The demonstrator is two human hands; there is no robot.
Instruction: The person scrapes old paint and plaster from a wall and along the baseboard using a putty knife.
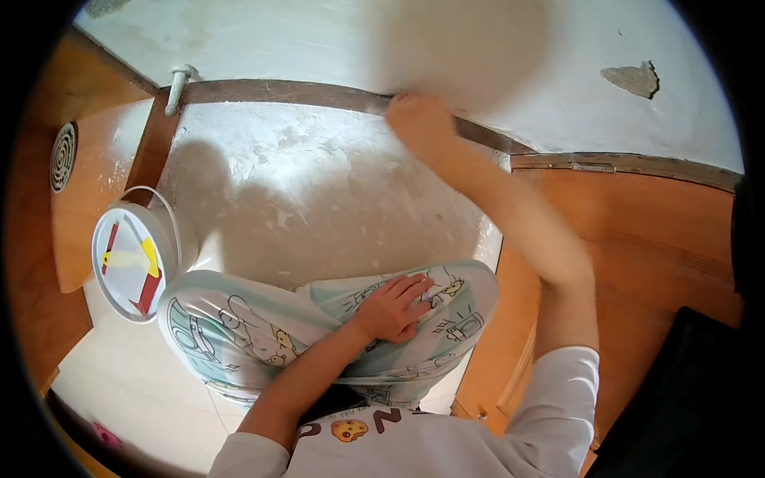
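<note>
My right hand (pixel 420 121) is curled closed at the brown strip (pixel 319 94) along the foot of the white wall (pixel 295 40). Its fingertips face away from me, so anything in them is hidden. My left hand (pixel 394 309) lies on the patterned trousers (pixel 351 299) over my bent knee, fingers spread and holding nothing. In front of my legs, the lower surface (pixel 279 183) is coated with patchy white powder or plaster.
To the left stands a white lidded bucket (pixel 127 259) with a raised wire handle and red-and-yellow shapes on its lid. A short pipe (pixel 178 89) juts out near the corner. Orange wooden panels (pixel 637 263) flank both sides. The wall has a chipped patch (pixel 635 80).
</note>
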